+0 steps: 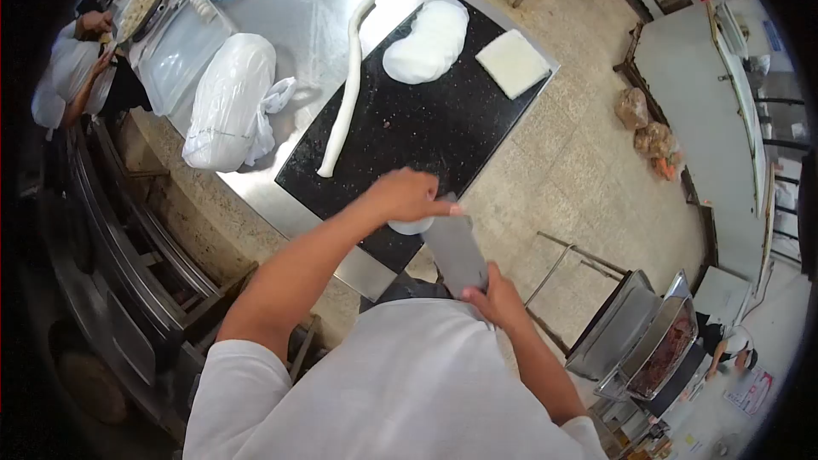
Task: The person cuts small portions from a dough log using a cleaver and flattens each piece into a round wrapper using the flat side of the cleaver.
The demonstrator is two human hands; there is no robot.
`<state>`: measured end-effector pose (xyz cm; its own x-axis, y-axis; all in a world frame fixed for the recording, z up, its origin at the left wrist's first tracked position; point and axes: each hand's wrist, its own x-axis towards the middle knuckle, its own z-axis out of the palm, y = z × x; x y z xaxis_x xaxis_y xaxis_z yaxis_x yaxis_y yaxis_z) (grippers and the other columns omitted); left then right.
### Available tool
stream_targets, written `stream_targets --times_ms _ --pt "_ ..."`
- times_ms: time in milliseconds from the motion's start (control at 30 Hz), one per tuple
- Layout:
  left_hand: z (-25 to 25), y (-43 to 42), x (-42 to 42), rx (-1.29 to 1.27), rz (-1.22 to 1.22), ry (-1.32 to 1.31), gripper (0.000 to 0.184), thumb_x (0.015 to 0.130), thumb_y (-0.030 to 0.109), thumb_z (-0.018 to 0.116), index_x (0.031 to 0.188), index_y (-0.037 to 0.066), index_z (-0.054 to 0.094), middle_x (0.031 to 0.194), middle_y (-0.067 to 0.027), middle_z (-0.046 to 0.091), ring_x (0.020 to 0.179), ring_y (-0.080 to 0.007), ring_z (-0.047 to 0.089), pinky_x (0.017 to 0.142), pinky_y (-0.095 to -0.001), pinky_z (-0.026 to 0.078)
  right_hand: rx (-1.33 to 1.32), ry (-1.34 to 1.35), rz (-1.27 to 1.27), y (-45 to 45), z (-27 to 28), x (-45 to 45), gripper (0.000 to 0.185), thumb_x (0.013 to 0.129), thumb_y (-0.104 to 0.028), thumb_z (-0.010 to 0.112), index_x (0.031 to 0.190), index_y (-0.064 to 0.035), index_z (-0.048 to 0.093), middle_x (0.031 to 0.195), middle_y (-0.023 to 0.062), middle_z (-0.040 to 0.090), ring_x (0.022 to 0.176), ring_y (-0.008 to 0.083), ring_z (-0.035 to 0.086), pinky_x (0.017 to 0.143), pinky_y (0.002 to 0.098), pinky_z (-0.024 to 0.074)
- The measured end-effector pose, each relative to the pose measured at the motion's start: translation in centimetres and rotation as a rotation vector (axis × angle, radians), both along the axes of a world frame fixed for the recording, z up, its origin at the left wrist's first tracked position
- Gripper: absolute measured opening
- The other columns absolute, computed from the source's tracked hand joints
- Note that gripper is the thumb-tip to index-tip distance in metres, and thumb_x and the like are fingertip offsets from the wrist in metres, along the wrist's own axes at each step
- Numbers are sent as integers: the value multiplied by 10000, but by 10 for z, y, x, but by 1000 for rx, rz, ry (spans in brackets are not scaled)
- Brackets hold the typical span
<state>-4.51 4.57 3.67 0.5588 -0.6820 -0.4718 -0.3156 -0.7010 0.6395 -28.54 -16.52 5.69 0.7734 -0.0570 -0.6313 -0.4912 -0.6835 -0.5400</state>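
My right hand [499, 296] is closed around the near end of a broad, flat grey metal blade [458, 249], held in front of my waist at the table's near edge. My left hand [407, 197] has its fingers curled and its thumb along the blade's far end, pinching it. Partly hidden under that hand, a small white piece, perhaps dough [411, 227], lies on the black work slab [400, 132]. A long dough rope [345, 98] stretches along the slab's left side. Farther back sit a smooth white dough mass [429, 41] and a square white block [514, 64].
A full white plastic bag [230, 106] stands on the steel table [311, 51] at left, beside a clear plastic container [186, 53]. A co-worker [81, 77] is at the far left with pans of food. A deep metal tray [660, 349] of dark red food stands at right.
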Motion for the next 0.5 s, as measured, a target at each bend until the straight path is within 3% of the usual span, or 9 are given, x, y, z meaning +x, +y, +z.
stream_targets --times_ms 100,133,200,367,433,500 --pt "0 20 -28 -110 326 -139 472 857 476 797 936 22 694 890 -199 725 751 -340 720 677 -432 566 -36 55 12 -16 20 -10 520 866 -295 783 1224 -3 543 959 286 707 883 482 692 734 520 536" --pt "-7 25 -33 -115 327 -149 472 857 476 797 936 22 694 890 -199 725 751 -340 720 677 -432 566 -29 73 33 -20 22 -9 495 866 -294 783 1198 3 566 966 278 710 891 472 693 747 518 535" --pt "-16 31 -44 -334 543 -192 304 863 259 816 1000 23 681 865 -182 714 743 -327 711 662 -408 558 -39 17 -3 -26 12 15 463 875 -287 774 1170 5 571 959 274 712 895 470 695 754 523 534" --pt "-18 26 -61 -430 686 -258 276 874 154 779 1091 20 673 853 -180 702 745 -327 704 673 -402 556 -53 -285 22 -1 -10 123 375 915 -269 729 1108 2 556 936 292 709 886 502 688 756 542 543" --pt "-17 27 -69 -459 731 -289 270 884 138 768 1105 15 676 854 -170 699 732 -306 701 667 -378 554 4 -211 146 24 -22 135 395 915 -274 728 1132 6 554 947 301 706 907 504 685 780 545 540" --pt "-1 30 -79 -525 757 -232 264 905 105 745 1143 13 678 857 -152 693 719 -225 691 654 -323 540 59 -154 271 25 -23 134 415 916 -278 727 1157 11 552 957 310 703 928 506 682 805 549 538"
